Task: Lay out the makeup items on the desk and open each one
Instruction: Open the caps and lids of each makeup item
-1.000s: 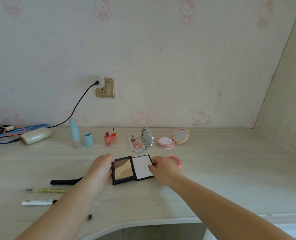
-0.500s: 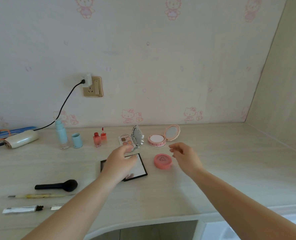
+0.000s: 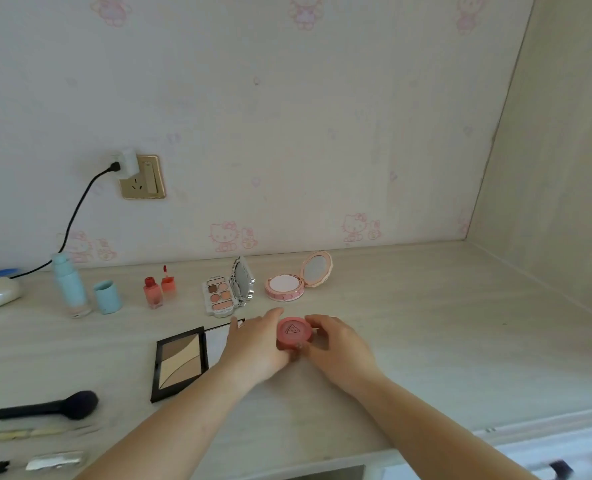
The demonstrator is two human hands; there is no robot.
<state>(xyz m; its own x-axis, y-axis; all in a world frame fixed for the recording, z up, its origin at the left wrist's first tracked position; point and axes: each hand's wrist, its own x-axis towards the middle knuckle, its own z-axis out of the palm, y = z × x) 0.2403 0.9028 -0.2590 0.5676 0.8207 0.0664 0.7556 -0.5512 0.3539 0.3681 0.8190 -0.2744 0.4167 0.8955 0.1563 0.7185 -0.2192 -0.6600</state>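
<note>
A small round pink pot (image 3: 293, 332), its matte lid stamped with a dark triangle mark and still on, sits near the middle of the bench (image 3: 426, 341) between both hands. The left hand (image 3: 253, 344) cups its left side, fingers curled to the rim; the right hand (image 3: 336, 344) grips the right side, thumb at the near edge and fingers round the far edge. Just left, partly under the left hand, lies an open black square palette (image 3: 180, 362), flat, with beige and brown bands of powder and a pale inner lid. Behind it stands an open eyeshadow case (image 3: 221, 294) of scalloped silvery plastic, with small pans of brown and peach and its lid upright. To its right is a round pink cushion compact (image 3: 285, 287), white pad exposed, its mirror lid (image 3: 316, 268) tilted back. Further left are a small red bottle (image 3: 153, 292) with its wand cap (image 3: 168, 282) beside it, then a pale blue cylindrical cap (image 3: 107, 296) next to a tall blue bottle (image 3: 69, 285). At the near left edge lie a dark brush (image 3: 48, 407) with a rounded soft head, a thin yellowish pencil (image 3: 17, 434), and a silvery tube (image 3: 55, 460), blurred. The bench is pale wood-grain laminate; the wall has faint pink cartoon-cat wallpaper and a brass-coloured socket (image 3: 143, 176) with a white plug and black cable (image 3: 76, 216).
</note>
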